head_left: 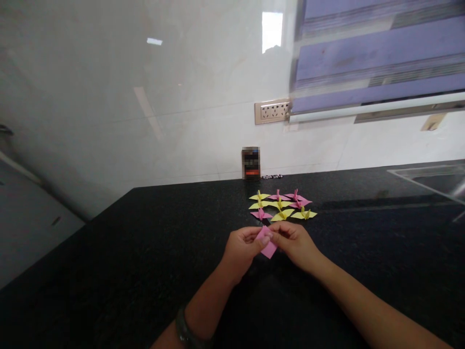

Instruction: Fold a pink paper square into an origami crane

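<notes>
A small folded piece of pink paper [269, 249] is held between my two hands, low over the black countertop. My left hand [242, 248] pinches it from the left, thumb on top. From the right, my right hand [293, 242] pinches its upper part, and the fingertips of both hands nearly meet. The fingers hide part of the paper's folds. Just beyond my hands stand several folded paper cranes in rough rows, some yellow, such as a yellow crane [282, 215], and some pink, such as a pink crane [260, 214].
The black countertop [127, 252] runs back to a pale tiled wall. A small dark upright object [251, 165], blurred out, leans there beside a patterned strip [272, 177]. A socket panel [273, 112] and a purple blind [363, 63] are above. A sink edge [417, 170] lies at right.
</notes>
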The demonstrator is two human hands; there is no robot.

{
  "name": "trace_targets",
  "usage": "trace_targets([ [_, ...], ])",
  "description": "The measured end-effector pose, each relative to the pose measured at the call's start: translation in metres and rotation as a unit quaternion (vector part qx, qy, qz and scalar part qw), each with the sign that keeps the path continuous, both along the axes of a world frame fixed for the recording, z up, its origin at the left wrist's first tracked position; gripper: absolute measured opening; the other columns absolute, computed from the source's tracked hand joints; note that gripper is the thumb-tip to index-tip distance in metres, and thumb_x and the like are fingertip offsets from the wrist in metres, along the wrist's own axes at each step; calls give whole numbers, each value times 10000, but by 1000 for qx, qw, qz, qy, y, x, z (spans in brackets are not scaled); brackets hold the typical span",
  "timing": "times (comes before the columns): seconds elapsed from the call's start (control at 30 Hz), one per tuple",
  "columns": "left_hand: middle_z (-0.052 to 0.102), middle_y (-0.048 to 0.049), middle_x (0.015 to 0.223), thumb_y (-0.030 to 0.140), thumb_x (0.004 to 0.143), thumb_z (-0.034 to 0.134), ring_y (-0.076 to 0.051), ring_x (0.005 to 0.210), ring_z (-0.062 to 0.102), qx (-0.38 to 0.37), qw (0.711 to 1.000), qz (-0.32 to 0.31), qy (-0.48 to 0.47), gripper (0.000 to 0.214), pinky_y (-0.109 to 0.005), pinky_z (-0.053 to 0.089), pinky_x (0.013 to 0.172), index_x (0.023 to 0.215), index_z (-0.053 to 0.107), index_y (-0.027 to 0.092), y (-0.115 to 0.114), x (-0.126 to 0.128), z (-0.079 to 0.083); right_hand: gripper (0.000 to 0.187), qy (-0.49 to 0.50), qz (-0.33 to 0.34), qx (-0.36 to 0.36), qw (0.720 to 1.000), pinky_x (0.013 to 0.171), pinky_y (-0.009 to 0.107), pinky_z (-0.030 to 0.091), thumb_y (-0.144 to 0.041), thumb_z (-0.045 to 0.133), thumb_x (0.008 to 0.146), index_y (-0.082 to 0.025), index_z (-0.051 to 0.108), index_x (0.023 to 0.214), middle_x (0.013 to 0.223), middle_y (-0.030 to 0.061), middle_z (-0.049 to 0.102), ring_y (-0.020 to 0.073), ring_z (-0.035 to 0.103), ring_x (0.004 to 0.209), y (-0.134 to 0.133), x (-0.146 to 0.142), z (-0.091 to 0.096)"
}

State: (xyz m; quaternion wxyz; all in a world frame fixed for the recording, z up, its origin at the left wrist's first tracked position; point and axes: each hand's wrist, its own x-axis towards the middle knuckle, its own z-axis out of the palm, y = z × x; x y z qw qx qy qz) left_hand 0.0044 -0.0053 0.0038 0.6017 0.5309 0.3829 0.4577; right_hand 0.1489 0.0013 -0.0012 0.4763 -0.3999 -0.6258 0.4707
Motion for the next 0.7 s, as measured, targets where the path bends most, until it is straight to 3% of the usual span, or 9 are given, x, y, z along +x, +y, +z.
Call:
trace_targets([
  [0.1,633,-73,747,317,634,587,-153,656,572,-11,1000,5,-7,325,-268,438,610,874,589,99,0,0,-3,195,26,-13,-26,999,460,209,363,-326,571,659,-160,573,763,592,-13,543,84,461,484,-2,-3,0],
  [0.27,615,-52,696,344,646,568,-123,585,565,-34,996,77,-4,305,-217,428,510,840,560,110,5,-3,-9,239,58,-28,-57,996,391,194,332,-343,601,624,-149,552,755,554,-24,513,61,420,408,-1,-5,-5],
  [0.47,618,-57,728,356,650,560,-129,596,567,-35,997,68,-14,383,-217,430,510,956,527,128,5,-3,-6,190,39,-60,-44,996,388,191,324,-326,586,639,-142,563,680,532,-24,508,57,410,396,-2,-7,-10],
  [0.6,615,-68,727,364,678,525,-131,604,557,-29,998,54,-17,337,-233,432,544,890,574,107,4,-2,-4,181,6,-78,4,997,410,194,347,-304,563,667,-146,593,749,512,-28,494,71,425,423,-3,-7,-10],
  [0.7,605,-50,677,363,683,518,-122,580,546,-27,998,50,-35,304,-242,431,555,826,594,106,3,-1,-2,198,-37,-102,100,989,508,228,409,-276,537,696,-174,615,847,643,13,552,109,495,553,-4,-6,-9],
])
